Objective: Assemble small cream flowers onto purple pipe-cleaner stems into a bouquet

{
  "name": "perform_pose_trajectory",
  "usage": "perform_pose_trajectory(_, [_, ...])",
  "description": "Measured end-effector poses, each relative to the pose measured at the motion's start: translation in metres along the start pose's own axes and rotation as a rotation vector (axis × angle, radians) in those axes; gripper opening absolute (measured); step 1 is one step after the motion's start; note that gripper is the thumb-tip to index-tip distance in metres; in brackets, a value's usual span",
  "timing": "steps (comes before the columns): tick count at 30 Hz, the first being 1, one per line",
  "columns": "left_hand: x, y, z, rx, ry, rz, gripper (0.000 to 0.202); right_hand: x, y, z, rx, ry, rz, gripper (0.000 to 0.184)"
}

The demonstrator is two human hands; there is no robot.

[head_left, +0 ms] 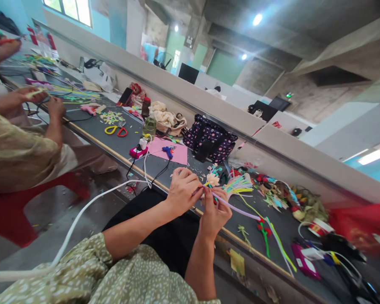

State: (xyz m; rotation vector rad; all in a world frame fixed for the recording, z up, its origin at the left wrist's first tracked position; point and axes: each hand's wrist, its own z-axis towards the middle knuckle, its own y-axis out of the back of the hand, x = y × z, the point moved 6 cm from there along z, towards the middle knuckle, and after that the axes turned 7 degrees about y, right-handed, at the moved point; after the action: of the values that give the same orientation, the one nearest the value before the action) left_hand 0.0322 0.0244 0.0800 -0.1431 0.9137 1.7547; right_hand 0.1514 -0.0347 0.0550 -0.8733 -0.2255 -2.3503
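A lilac pipe cleaner (pixel 237 208) is pinched between my two hands above the table's front edge. My left hand (pixel 185 190) has its fingers closed around one end. My right hand (pixel 215 215) grips the same stem close by with thumb and fingers, and its long free part runs off to the right. Just beyond my fingertips a peach flower (pixel 213 180) with small teal pieces shows; whether I hold it or it lies behind, I cannot tell. A bundle of pastel pipe cleaners (pixel 240 184) lies behind my right hand. Further right is a red and green pipe-cleaner piece (pixel 264 237).
A blue glue gun (pixel 167 152) rests on a pink sheet (pixel 182 157). Behind stands a dotted bag (pixel 210 137). Scissors (pixel 117 130) lie to the left, near a magenta power strip (pixel 138 151). A white cable (pixel 91 205) crosses my left side. A co-worker (pixel 22 143) sits at left.
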Motion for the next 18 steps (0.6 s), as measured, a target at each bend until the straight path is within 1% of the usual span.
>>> perform_pose_trajectory(5, [0.006,-0.002,0.0,0.012,0.064,-0.151,0.019,-0.004,-0.002,-0.002,0.021,-0.066,0.053,0.011])
perform_pose_trajectory(8, [0.012,-0.005,0.001,0.034,0.107,-0.307,0.016,-0.007,-0.003,-0.001,0.005,-0.113,0.146,0.01])
perform_pose_trajectory(11, [0.015,-0.007,0.003,0.06,0.133,-0.468,0.018,-0.011,-0.004,-0.001,0.013,-0.171,0.249,0.009])
perform_pose_trajectory(14, [0.017,-0.01,0.005,0.114,0.142,-0.606,0.021,-0.017,-0.005,-0.001,0.034,-0.241,0.35,0.009])
perform_pose_trajectory(18, [0.017,-0.013,0.007,0.224,0.122,-0.767,0.022,-0.029,-0.001,-0.005,0.033,-0.367,0.385,0.014])
